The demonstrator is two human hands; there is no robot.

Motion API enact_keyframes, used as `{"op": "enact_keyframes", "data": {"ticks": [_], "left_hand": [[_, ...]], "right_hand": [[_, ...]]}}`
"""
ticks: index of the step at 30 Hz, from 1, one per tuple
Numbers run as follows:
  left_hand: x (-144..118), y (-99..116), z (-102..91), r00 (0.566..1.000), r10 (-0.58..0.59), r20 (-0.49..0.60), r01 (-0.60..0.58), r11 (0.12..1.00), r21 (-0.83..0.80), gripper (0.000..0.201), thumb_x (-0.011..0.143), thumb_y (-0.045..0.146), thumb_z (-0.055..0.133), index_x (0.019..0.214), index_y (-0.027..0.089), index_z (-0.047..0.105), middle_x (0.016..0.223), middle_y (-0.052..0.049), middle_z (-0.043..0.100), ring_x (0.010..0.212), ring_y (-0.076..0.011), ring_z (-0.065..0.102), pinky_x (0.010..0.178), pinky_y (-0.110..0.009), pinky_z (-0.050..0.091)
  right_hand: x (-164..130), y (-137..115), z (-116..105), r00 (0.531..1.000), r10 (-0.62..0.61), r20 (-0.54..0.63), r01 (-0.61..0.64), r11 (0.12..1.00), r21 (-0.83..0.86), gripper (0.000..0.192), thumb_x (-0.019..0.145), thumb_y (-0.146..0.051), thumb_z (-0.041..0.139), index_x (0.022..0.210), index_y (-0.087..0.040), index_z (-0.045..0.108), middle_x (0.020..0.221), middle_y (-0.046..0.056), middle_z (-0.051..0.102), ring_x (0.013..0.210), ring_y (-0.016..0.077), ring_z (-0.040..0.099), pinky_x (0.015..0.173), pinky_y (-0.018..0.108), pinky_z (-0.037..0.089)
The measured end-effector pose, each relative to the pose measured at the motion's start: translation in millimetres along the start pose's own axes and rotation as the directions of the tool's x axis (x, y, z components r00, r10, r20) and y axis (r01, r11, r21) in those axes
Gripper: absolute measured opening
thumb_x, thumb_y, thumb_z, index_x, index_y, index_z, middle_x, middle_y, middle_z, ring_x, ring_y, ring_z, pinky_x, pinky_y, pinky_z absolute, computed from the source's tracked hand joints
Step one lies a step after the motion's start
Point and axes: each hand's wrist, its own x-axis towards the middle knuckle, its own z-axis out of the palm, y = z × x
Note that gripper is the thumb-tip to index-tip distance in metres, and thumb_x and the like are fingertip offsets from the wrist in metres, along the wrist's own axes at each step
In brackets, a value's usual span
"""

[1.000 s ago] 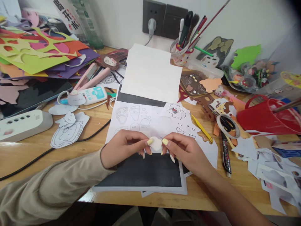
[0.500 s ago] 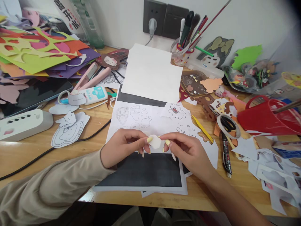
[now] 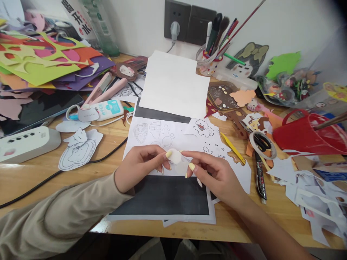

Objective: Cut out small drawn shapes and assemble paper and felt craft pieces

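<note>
A small, roundish white paper cutout point(image 3: 175, 156) is held up over the sheet of line drawings point(image 3: 143, 139). My left hand point(image 3: 142, 162) pinches its left edge between thumb and fingers. At its upper right edge rests the index fingertip of my right hand point(image 3: 214, 168), whose thumb is apart from that finger, with the other fingers loosely curled. Below both hands lies a black sheet point(image 3: 170, 198) with a white border. A blank white sheet point(image 3: 175, 85) covers the far part of the papers.
To the right are a yellow craft knife point(image 3: 233, 148), a black pen point(image 3: 260, 180), a tape roll point(image 3: 262, 145), scissors, a tipped red cup point(image 3: 300, 135) and paper scraps point(image 3: 322, 202). Coloured paper point(image 3: 51, 65) is piled at left, beside a white power strip point(image 3: 29, 144).
The white cutout has shifted slightly left and up with my left hand. My right thumb has come away from it, leaving the right index fingertip at its edge.
</note>
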Motion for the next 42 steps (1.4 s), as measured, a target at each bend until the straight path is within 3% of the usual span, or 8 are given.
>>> {"op": "enact_keyframes", "data": {"ticks": [11,17,22,26,28,32,36,42], "left_hand": [[-1,-1,0.4,0.998,0.023,-0.055,-0.022,1.000,0.016,0.022,0.073,0.033,0.052,0.063,0.014,0.058,0.061,0.001,0.059,0.053,-0.0046,0.048,0.053,-0.011,0.041],[0,-1,1.6,0.999,0.045,-0.026,-0.046,0.997,-0.056,0.017,0.073,0.028,0.053,0.065,0.014,0.058,0.062,0.001,0.059,0.054,-0.0048,0.051,0.054,-0.011,0.043],[1,-3,0.6,0.999,0.048,-0.010,-0.049,0.988,-0.146,0.009,0.073,0.023,0.053,0.072,0.014,0.055,0.066,0.000,0.061,0.064,-0.0079,0.056,0.063,-0.016,0.045],[1,-3,1.0,0.998,0.036,0.053,-0.025,0.981,-0.190,0.010,0.074,0.024,0.052,0.072,0.014,0.053,0.068,-0.001,0.062,0.068,-0.0089,0.057,0.065,-0.017,0.045],[1,-3,1.7,0.997,0.019,0.070,-0.004,0.978,-0.207,0.011,0.074,0.024,0.053,0.070,0.014,0.052,0.068,-0.001,0.062,0.068,-0.0090,0.057,0.066,-0.017,0.044],[2,-5,2.6,0.997,-0.009,0.074,0.026,0.972,-0.234,0.013,0.074,0.023,0.053,0.067,0.014,0.047,0.067,0.000,0.062,0.069,-0.0087,0.057,0.067,-0.018,0.043],[1,-6,2.5,0.996,0.007,0.086,0.013,0.971,-0.237,0.016,0.074,0.023,0.053,0.063,0.014,0.044,0.064,0.001,0.061,0.065,-0.0081,0.056,0.064,-0.018,0.042],[-2,-3,1.5,0.997,0.064,0.041,-0.052,0.969,-0.242,0.016,0.075,0.024,0.051,0.066,0.015,0.043,0.058,0.002,0.059,0.056,-0.0069,0.052,0.057,-0.018,0.040]], "right_hand": [[-2,0,0,0.989,0.011,0.145,-0.007,0.999,-0.031,0.043,0.080,-0.019,0.041,0.122,-0.025,0.036,0.074,-0.003,0.061,0.052,0.0075,0.042,0.049,0.020,0.036],[-1,-6,-15,0.985,0.026,-0.173,-0.065,0.972,-0.224,0.028,0.079,-0.021,0.043,0.106,-0.025,0.047,0.070,-0.003,0.058,0.060,0.0088,0.050,0.054,0.020,0.038],[-22,-5,-34,0.948,0.042,-0.315,-0.232,0.771,-0.594,0.016,0.076,-0.027,0.046,0.087,-0.024,0.058,0.073,-0.002,0.060,0.058,0.0106,0.052,0.054,0.023,0.038],[-49,11,-56,0.806,-0.061,-0.589,-0.462,0.559,-0.689,0.019,0.075,-0.031,0.046,0.085,-0.021,0.058,0.071,0.002,0.060,0.054,0.0140,0.052,0.053,0.026,0.037],[-60,20,-70,0.747,-0.148,-0.649,-0.538,0.440,-0.719,0.021,0.075,-0.030,0.045,0.085,-0.017,0.059,0.076,0.006,0.060,0.054,0.0163,0.052,0.055,0.029,0.038],[-68,33,-93,0.739,-0.208,-0.640,-0.586,0.271,-0.764,0.027,0.078,-0.025,0.039,0.089,-0.013,0.060,0.079,0.011,0.060,0.068,0.0232,0.055,0.060,0.032,0.039],[-52,42,-110,0.737,-0.268,-0.621,-0.583,0.213,-0.784,0.028,0.078,-0.024,0.038,0.089,-0.011,0.061,0.083,0.013,0.060,0.076,0.0244,0.055,0.064,0.032,0.039],[-18,46,-126,0.851,-0.008,-0.525,-0.518,0.139,-0.844,0.027,0.076,-0.026,0.041,0.089,-0.008,0.056,0.080,0.018,0.058,0.077,0.0281,0.053,0.061,0.033,0.037]]}}
